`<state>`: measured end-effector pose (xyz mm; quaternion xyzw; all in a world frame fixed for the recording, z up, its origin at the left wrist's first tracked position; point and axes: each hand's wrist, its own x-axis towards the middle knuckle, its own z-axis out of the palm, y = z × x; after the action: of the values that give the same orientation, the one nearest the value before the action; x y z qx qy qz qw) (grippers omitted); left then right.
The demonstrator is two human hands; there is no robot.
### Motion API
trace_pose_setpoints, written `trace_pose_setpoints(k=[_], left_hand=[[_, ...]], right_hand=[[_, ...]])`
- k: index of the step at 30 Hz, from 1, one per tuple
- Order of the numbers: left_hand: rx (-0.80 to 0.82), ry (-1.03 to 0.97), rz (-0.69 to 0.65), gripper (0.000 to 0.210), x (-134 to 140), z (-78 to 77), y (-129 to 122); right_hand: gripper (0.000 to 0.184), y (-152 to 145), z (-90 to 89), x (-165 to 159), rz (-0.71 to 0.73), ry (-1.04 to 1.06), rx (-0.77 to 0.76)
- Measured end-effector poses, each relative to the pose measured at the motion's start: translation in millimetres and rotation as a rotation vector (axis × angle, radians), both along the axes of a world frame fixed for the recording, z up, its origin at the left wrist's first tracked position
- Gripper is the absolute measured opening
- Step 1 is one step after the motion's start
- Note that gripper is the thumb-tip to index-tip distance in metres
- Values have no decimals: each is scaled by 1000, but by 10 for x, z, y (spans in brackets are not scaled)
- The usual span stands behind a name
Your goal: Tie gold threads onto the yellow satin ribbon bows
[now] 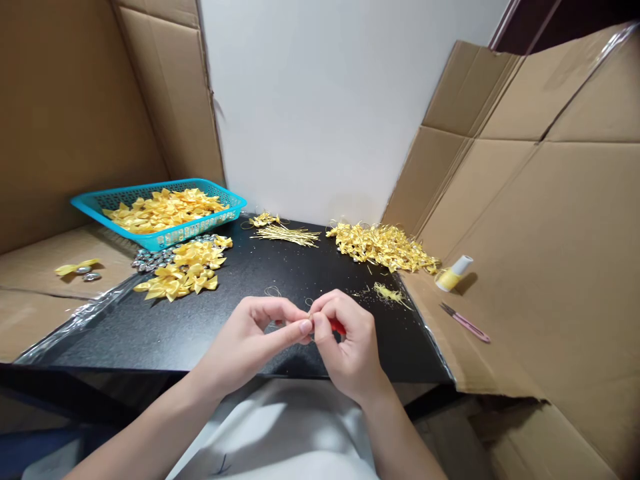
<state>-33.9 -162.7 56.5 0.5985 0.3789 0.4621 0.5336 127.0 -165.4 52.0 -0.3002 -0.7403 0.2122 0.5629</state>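
Over the front of the black table (150, 333), my left hand (255, 333) and my right hand (350, 340) meet, thumbs and forefingers pinched together at the tips. A thin looped cord (309, 302) rises from between the fingertips. Whatever else they pinch is hidden. Something red (338, 327) shows inside the curled fingers of my right hand; its kind cannot be made out. Just beyond my left fingers lies another fine cord loop (273, 291). To the left are yellow ribbon bows (195, 263) beside a cluster of silvery round pieces (155, 259).
A blue basket (165, 239) of yellow bows stands back left. Gold strands (287, 235) lie at the back, near a heap of gold bows (380, 245). Thread scraps (391, 294), a yellow thread spool (453, 275) and pink-handled snips (466, 323) are right. Cardboard walls (540, 220) flank the table.
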Motion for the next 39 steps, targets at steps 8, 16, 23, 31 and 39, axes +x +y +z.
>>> trace_pose_setpoints(k=[8, 16, 23, 31, 39], left_hand=[[79, 118, -19, 24, -9, 26, -37], [143, 216, 66, 21, -5, 23, -7], [150, 274, 36, 22, 35, -3, 75], [133, 302, 22, 24, 25, 16, 296], [412, 744, -249, 35, -218, 65, 902]], right_hand=[[17, 0, -52, 42, 82, -28, 36], [14, 56, -151, 62, -49, -185, 126], [14, 120, -318, 40, 15, -36, -42], [15, 285, -266, 109, 46, 154, -289], [22, 931, -63, 411, 169, 11, -519]])
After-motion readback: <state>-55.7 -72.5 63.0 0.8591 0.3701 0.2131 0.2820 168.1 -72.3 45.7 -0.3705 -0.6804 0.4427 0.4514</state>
